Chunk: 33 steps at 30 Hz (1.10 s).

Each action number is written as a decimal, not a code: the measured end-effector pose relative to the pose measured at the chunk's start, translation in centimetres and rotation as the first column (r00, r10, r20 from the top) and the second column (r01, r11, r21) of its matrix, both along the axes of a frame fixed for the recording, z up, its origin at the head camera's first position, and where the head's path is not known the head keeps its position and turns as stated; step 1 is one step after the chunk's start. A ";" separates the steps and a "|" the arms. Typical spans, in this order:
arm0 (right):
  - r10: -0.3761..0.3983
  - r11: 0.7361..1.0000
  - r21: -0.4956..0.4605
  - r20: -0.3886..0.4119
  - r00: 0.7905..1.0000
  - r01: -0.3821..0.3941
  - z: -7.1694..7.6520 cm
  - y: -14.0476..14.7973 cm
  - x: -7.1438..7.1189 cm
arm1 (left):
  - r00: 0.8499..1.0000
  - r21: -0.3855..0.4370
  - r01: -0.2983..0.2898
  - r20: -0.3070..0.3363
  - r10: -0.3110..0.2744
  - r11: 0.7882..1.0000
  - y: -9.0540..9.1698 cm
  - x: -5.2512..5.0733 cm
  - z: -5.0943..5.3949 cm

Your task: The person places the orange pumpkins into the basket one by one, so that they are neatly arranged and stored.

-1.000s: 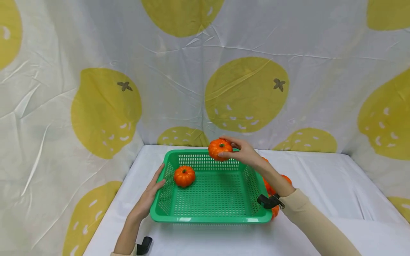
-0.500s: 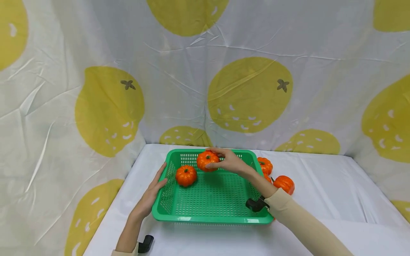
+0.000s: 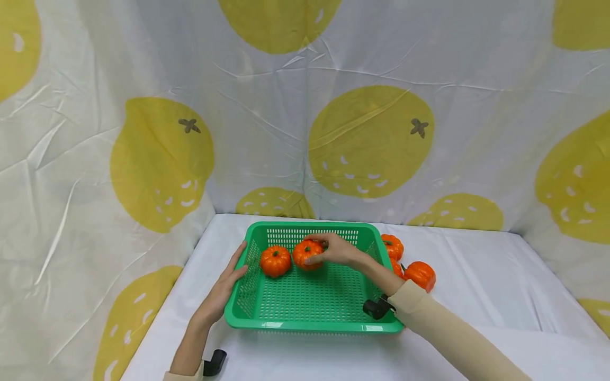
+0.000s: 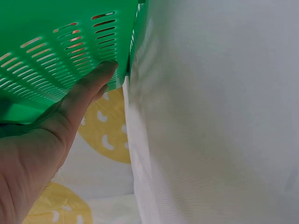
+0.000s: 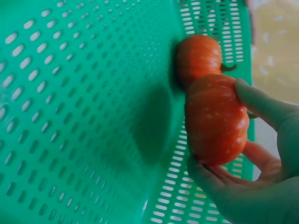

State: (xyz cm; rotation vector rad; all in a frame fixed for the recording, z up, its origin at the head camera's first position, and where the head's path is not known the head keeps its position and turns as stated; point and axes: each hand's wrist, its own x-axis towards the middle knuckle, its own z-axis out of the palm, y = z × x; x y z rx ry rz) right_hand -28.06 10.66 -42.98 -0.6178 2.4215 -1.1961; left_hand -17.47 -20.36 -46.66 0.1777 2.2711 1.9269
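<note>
The right hand (image 3: 333,248) holds an orange pumpkin (image 3: 306,256) between thumb and fingers, inside the green basket (image 3: 314,326). In the right wrist view this held pumpkin (image 5: 217,120) is beside a second pumpkin (image 5: 198,59), which sits at the basket's left end in the head view (image 3: 275,261). The left hand (image 3: 220,293) rests against the basket's left wall, thumb on the rim. From the left wrist view, that hand (image 4: 56,126) lies with extended fingers along the slotted outer wall (image 4: 60,46).
Several more orange pumpkins (image 3: 419,275) lie on the white cloth right of the basket, some partly behind its rim. A white curtain with yellow lemon prints (image 3: 371,140) stands behind the table and at the sides.
The right hand has moved left and down into the basket with its pumpkin, closer to the other one. The left hand stays at the basket's left side.
</note>
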 end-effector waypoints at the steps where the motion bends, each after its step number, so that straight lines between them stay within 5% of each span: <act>1: 0.000 1.000 0.003 0.001 1.000 0.000 -0.1 0.0 0.0 | 1.000 0.001 0.000 0.001 0.000 1.000 0.0 0.0 0.0; 13: 0.018 0.999 0.030 0.079 0.997 -0.020 -1.4 0.7 0.4 | 1.000 0.003 -0.001 0.008 0.001 1.000 0.1 0.0 0.0; 24: 0.101 0.995 0.011 0.011 0.995 -0.101 -1.6 0.8 0.2 | 1.000 -0.001 -0.011 0.007 0.011 1.000 -0.1 0.0 -0.2; 33: 0.084 0.996 0.002 0.023 0.996 -0.084 -1.5 1.2 0.2 | 1.000 -0.005 -0.006 0.005 0.006 1.000 -0.1 -0.1 -0.3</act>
